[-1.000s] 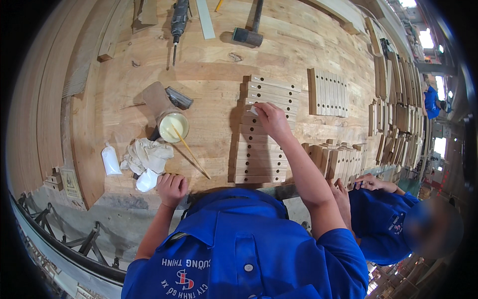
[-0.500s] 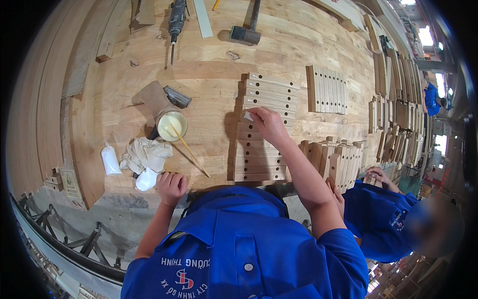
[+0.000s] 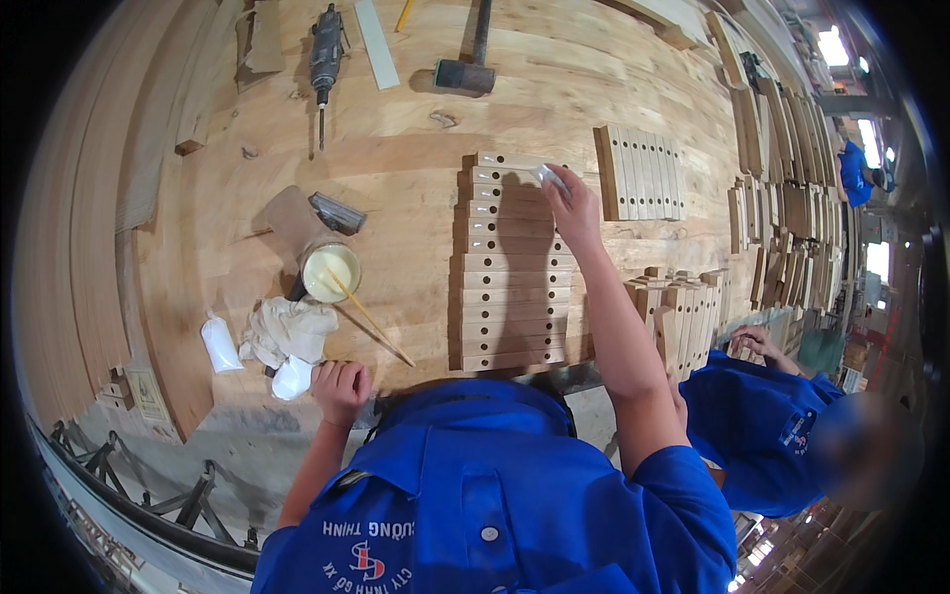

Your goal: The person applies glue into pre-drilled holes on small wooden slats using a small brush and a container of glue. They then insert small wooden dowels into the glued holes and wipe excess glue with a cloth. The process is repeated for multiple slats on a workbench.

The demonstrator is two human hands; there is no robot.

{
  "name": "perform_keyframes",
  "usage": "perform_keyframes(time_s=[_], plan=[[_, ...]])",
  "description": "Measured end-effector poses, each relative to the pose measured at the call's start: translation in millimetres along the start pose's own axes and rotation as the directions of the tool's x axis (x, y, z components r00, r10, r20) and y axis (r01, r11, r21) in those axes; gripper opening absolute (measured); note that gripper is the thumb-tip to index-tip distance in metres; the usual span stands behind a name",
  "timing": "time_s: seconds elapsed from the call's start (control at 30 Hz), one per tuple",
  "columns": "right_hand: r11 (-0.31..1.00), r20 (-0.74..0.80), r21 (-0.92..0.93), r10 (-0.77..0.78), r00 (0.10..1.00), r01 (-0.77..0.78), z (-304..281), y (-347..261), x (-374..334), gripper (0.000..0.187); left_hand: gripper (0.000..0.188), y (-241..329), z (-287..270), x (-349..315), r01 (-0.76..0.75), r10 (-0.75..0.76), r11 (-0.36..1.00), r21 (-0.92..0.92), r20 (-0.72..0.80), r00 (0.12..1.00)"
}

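Note:
My right hand (image 3: 572,203) is closed on a small white plastic pouch (image 3: 542,174), mostly hidden by the fingers. It is above the right end of the far slats in a row of wooden slats (image 3: 510,295), laid side by side with a dark hole near each end. Small white marks show by the left holes of several far slats. My left hand (image 3: 341,391) is curled at the bench's front edge, beside a white pouch (image 3: 292,377) and a crumpled cloth (image 3: 287,329). Whether it grips anything is hidden.
A cup of pale liquid (image 3: 332,272) holds a thin stick (image 3: 371,322). Another white pouch (image 3: 221,345) lies left. A power driver (image 3: 325,59) and mallet (image 3: 465,76) lie far back. More slats (image 3: 643,175) stand right, near a co-worker in blue (image 3: 752,436).
My right hand has moved away from the slats' left ends to the far right end of the row, still with the white pouch. My left hand stays curled at the edge.

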State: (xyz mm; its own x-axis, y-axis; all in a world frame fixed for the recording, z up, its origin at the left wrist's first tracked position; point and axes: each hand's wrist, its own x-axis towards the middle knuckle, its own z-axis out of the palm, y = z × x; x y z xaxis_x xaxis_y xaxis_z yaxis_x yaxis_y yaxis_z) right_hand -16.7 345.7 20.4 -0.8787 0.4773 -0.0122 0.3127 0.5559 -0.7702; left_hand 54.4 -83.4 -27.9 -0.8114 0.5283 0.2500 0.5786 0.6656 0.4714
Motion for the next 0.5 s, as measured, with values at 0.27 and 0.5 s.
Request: perform_keyframes(time_s=[0.27, 0.5], plan=[[0.995, -0.031, -0.068, -0.075, 0.997, 0.073, 20, -2, 29, 0.020, 0.011, 1, -1, 2, 0.013, -0.013, 1.000, 0.013, 0.029, 0.999], [0.988, -0.037, -0.121, -0.104, 0.994, 0.099, 25, 3, 31, 0.018, 0.012, 1, 0, 1, 0.012, -0.013, 1.000, 0.027, 0.036, 0.999]])
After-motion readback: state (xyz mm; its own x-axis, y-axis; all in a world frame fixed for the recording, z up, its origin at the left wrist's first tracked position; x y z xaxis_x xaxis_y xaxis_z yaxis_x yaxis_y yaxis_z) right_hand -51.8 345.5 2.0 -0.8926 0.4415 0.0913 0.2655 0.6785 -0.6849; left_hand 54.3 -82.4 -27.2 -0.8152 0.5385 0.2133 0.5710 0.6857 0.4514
